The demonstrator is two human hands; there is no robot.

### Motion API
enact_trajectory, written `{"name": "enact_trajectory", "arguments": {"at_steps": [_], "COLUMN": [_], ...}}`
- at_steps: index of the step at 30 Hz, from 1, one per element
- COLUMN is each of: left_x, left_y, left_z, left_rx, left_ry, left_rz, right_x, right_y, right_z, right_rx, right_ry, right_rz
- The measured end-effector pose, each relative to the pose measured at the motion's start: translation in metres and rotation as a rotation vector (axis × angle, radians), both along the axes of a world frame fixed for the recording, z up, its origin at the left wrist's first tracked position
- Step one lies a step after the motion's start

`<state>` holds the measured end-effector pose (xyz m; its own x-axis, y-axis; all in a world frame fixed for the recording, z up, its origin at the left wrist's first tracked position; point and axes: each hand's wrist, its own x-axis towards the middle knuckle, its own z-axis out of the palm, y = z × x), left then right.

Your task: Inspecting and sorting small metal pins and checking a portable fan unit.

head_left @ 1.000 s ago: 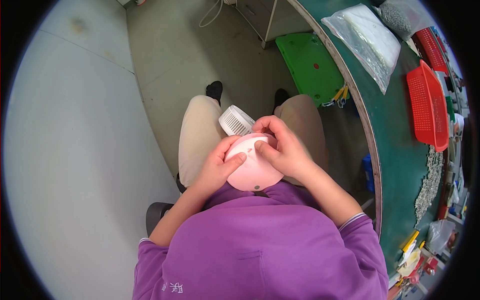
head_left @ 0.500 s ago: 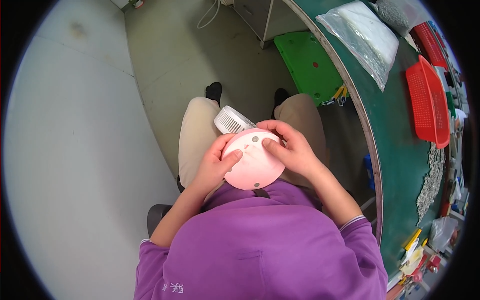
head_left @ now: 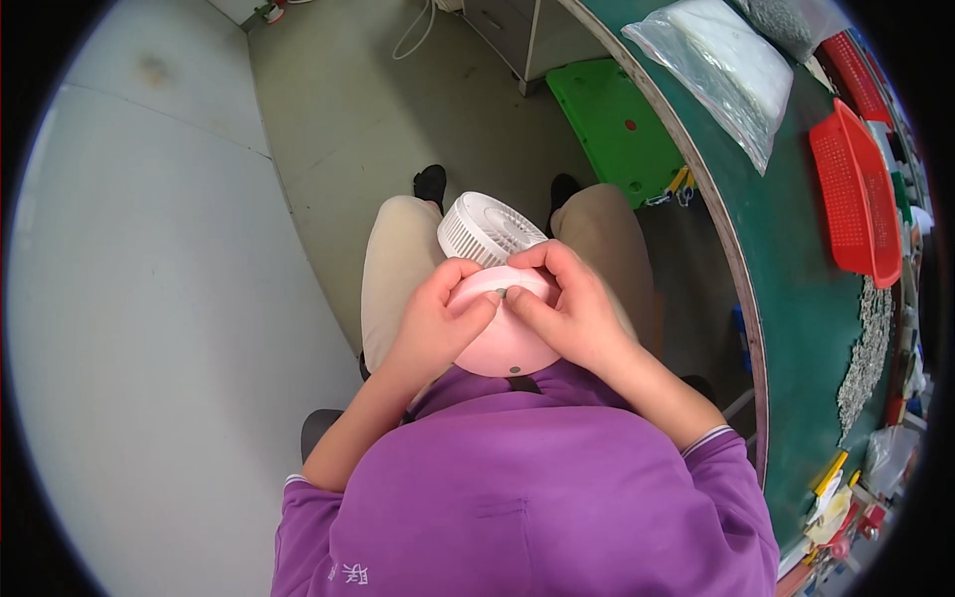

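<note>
My left hand (head_left: 438, 323) sits low over my lap with its fingers curled and its thumb tip pressed toward the middle. My right hand (head_left: 572, 313) lies just beside it on the right, fingers arched over the far side, thumb tip meeting the left thumb. Both forearms come in from near my chest, elbows spread wide, wrists bent inward toward each other.

Grey floor (head_left: 338, 129), green workbench (head_left: 796, 298) at right, green stool (head_left: 612, 124) beside it.
</note>
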<state>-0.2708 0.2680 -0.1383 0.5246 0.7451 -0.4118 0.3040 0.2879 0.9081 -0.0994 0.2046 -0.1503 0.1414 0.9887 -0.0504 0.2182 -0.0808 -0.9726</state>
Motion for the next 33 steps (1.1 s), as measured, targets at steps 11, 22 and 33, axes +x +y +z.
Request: {"name": "enact_trajectory", "arguments": {"at_steps": [11, 22, 33], "left_x": [-0.003, -0.010, -0.010], "left_y": [-0.008, -0.016, -0.013], "left_z": [-0.001, -0.010, 0.007], "left_rx": [0.076, 0.337, 0.567], "left_ry": [-0.042, 0.055, 0.110], "left_rz": [-0.022, -0.081, -0.139], "right_x": [-0.007, -0.006, -0.004], "right_y": [-0.006, -0.008, -0.010], "right_z": [0.011, 0.012, 0.020], "right_rx": [0.058, 0.165, 0.169], "right_ry": [-0.095, -0.262, -0.186], "right_rz": [-0.024, 0.022, 0.122]}}
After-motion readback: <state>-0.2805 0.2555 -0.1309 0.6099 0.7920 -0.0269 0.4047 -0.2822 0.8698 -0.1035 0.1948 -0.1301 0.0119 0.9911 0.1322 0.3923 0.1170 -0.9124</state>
